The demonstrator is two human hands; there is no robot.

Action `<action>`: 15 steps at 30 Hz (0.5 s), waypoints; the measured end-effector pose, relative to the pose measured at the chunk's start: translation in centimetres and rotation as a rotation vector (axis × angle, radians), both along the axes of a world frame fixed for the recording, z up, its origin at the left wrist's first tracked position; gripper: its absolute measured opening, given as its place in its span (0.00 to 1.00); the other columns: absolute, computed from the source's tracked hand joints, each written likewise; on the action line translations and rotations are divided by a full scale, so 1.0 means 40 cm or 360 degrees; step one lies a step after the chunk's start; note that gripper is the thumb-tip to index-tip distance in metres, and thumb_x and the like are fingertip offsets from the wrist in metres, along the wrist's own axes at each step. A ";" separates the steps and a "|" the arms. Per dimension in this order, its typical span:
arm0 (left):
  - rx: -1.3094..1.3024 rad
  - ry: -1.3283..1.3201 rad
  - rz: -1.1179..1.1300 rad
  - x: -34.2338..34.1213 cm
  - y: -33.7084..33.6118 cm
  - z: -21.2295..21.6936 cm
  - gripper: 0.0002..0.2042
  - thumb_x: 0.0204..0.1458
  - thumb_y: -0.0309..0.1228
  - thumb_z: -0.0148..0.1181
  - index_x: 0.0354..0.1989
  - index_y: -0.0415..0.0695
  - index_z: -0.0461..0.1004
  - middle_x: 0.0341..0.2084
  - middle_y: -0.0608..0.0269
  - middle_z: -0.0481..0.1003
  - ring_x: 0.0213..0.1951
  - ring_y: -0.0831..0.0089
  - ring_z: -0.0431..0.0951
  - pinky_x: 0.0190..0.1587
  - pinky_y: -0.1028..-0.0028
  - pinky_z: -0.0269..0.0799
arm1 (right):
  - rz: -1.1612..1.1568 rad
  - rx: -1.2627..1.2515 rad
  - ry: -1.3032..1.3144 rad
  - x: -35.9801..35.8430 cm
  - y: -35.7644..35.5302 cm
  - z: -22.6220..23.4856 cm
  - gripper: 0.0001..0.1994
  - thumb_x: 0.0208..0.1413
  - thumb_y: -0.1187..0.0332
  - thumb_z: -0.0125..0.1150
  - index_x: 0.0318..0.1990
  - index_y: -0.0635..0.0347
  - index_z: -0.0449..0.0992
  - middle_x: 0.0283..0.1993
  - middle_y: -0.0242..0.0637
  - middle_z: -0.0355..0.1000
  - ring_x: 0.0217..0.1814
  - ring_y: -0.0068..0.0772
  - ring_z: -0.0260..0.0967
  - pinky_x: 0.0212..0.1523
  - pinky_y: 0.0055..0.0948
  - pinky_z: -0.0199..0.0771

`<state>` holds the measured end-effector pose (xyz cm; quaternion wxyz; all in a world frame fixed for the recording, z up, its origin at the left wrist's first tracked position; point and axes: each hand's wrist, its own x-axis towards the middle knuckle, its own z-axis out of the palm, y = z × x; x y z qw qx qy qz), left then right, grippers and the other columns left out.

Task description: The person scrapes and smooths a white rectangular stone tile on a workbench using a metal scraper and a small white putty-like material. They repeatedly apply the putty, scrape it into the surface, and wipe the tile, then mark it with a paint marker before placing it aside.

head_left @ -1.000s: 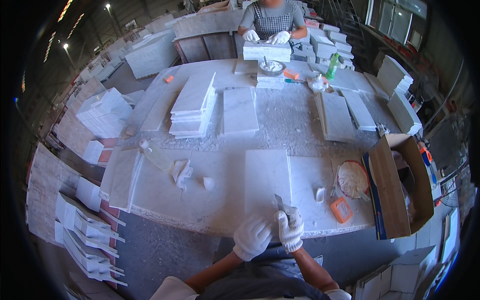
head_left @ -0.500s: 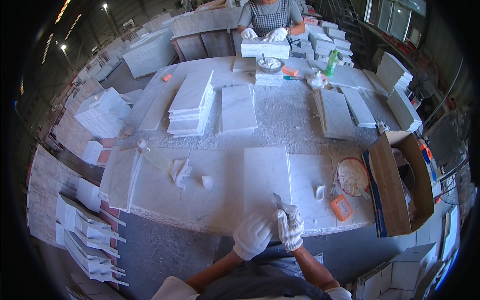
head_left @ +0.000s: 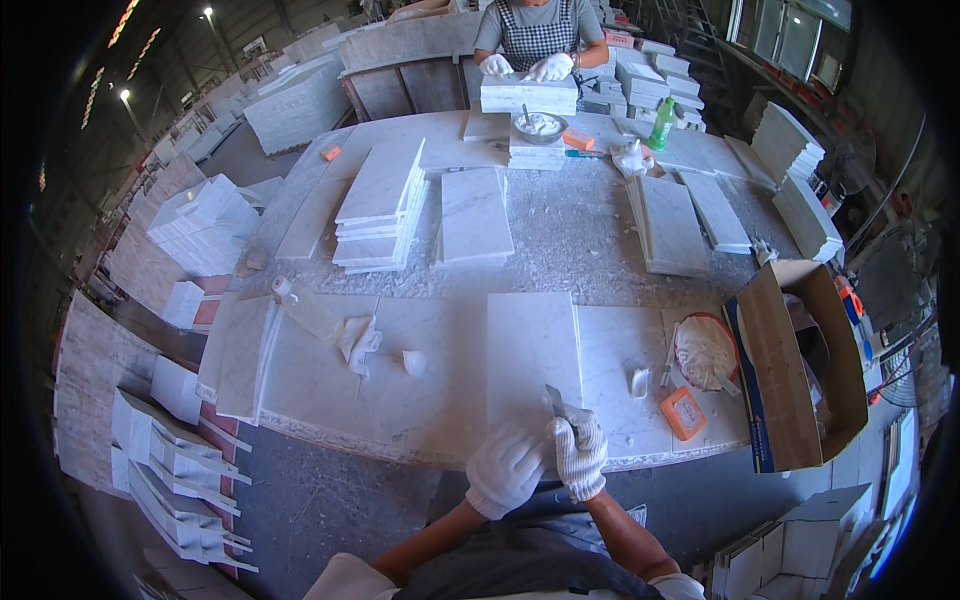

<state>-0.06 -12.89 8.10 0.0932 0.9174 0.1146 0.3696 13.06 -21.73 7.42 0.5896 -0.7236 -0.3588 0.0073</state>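
In front of me lies a short stack of white marble tiles, its near end at the table's edge. My right hand, in a white knit glove, is closed around a small scraper whose flat blade points up over the top tile. Beside it, my gloved left hand lies over the near end of the tile with its fingers stretched out, nothing visible in it. Part of the scraper is hidden by the right glove.
To the right are an orange block, a red-rimmed bowl of white paste and an open cardboard box. A clear bottle and crumpled cloth lie left. Tile stacks stand farther back; a gloved co-worker works opposite.
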 end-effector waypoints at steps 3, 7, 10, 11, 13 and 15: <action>0.0003 -0.0003 -0.0004 0.000 0.000 0.000 0.16 0.41 0.32 0.68 0.42 0.49 0.85 0.42 0.66 0.83 0.48 0.61 0.82 0.52 0.57 0.80 | -0.0013 -0.0006 -0.0031 0.000 0.000 0.000 0.06 0.65 0.71 0.62 0.45 0.61 0.81 0.32 0.38 0.76 0.34 0.36 0.75 0.41 0.35 0.76; 0.0005 -0.0002 0.0006 0.001 0.000 0.002 0.16 0.42 0.32 0.68 0.43 0.50 0.85 0.43 0.66 0.82 0.49 0.60 0.82 0.51 0.58 0.79 | 0.0012 0.0010 -0.0022 0.000 -0.001 0.000 0.06 0.65 0.71 0.63 0.45 0.61 0.81 0.33 0.38 0.76 0.34 0.36 0.75 0.41 0.35 0.76; 0.0013 -0.0004 0.0005 0.002 -0.001 0.009 0.16 0.42 0.32 0.68 0.43 0.51 0.86 0.43 0.66 0.82 0.49 0.59 0.82 0.51 0.58 0.79 | 0.0017 0.0009 -0.0010 0.000 -0.002 0.000 0.07 0.65 0.71 0.63 0.46 0.61 0.81 0.33 0.38 0.77 0.34 0.35 0.75 0.41 0.35 0.76; 0.0002 0.0002 0.0008 0.002 -0.001 0.012 0.16 0.41 0.32 0.68 0.43 0.51 0.86 0.43 0.66 0.82 0.49 0.59 0.82 0.52 0.58 0.79 | 0.0017 0.0017 0.0000 -0.001 -0.002 0.000 0.07 0.65 0.71 0.63 0.46 0.61 0.81 0.33 0.38 0.77 0.34 0.35 0.75 0.41 0.35 0.76; 0.0009 0.0006 -0.0007 0.001 -0.002 0.020 0.16 0.42 0.31 0.70 0.43 0.47 0.85 0.41 0.62 0.81 0.47 0.58 0.81 0.54 0.55 0.79 | 0.0011 0.0019 0.0022 -0.001 -0.003 -0.001 0.07 0.65 0.71 0.63 0.47 0.61 0.82 0.33 0.38 0.77 0.34 0.35 0.75 0.41 0.34 0.76; 0.0000 0.0019 -0.0026 0.002 -0.001 0.025 0.16 0.43 0.31 0.70 0.43 0.45 0.85 0.40 0.61 0.81 0.47 0.57 0.81 0.55 0.54 0.79 | -0.0008 0.0000 0.0044 -0.002 -0.003 -0.001 0.08 0.65 0.71 0.63 0.48 0.61 0.82 0.33 0.38 0.77 0.34 0.35 0.75 0.41 0.34 0.76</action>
